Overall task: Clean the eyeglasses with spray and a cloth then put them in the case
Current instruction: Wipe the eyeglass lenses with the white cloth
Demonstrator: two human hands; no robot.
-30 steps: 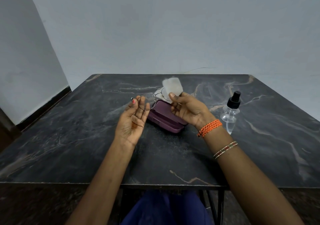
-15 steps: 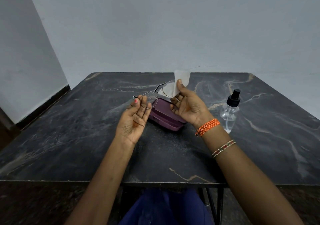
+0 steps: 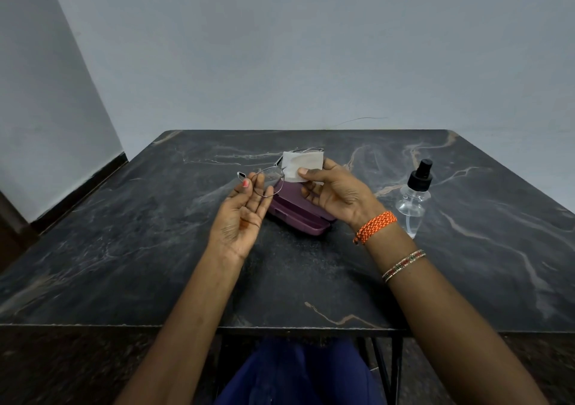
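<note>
Thin metal-framed eyeglasses (image 3: 268, 183) are held above the table's middle. My left hand (image 3: 245, 214) pinches the left lens rim between its fingertips. My right hand (image 3: 336, 194) pinches a small white cloth (image 3: 301, 165) over the right lens, which the cloth hides. Under both hands a purple glasses case (image 3: 300, 216) lies on the table. A clear spray bottle (image 3: 415, 197) with a black cap stands to the right of my right hand, untouched.
The dark marbled table (image 3: 124, 249) reaches to a grey wall at the back. Its front edge runs just above my lap. Bracelets circle my right wrist.
The cloth has turned from upright to lying flat across the right lens, and my right thumb now presses on its lower edge. The glasses stay in my left fingers.
</note>
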